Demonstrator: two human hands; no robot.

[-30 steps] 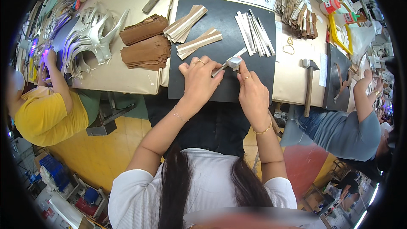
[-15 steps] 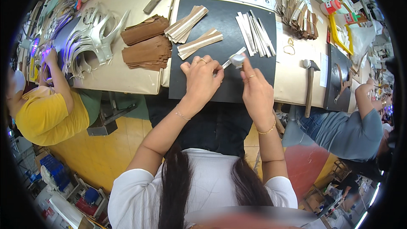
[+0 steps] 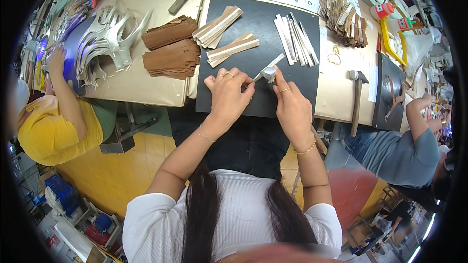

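A beige tabletop (image 3: 146, 83) carries a black work mat (image 3: 258, 53), and everything else is placed from that mat. Left of it lie two stacks of brown cut pieces (image 3: 171, 46); further left sits a pile of silvery shaped pieces (image 3: 105, 39). Right of the mat a hammer (image 3: 357, 95) rests on the tabletop. On the mat's upper part lie tan strips (image 3: 233, 48) and a fan of pale narrow strips (image 3: 295, 31). At the mat's near edge the left hand (image 3: 228, 95) is curled, its grip pinching the lower end of a narrow silvery strip (image 3: 269, 66); the right hand (image 3: 291, 104) pinches the strip's middle with thumb and forefinger, though what else it may hold there is too small to tell. The strip looks thin, light and bendable, likely slippery-faced, so it seems best held by its edges near the end.
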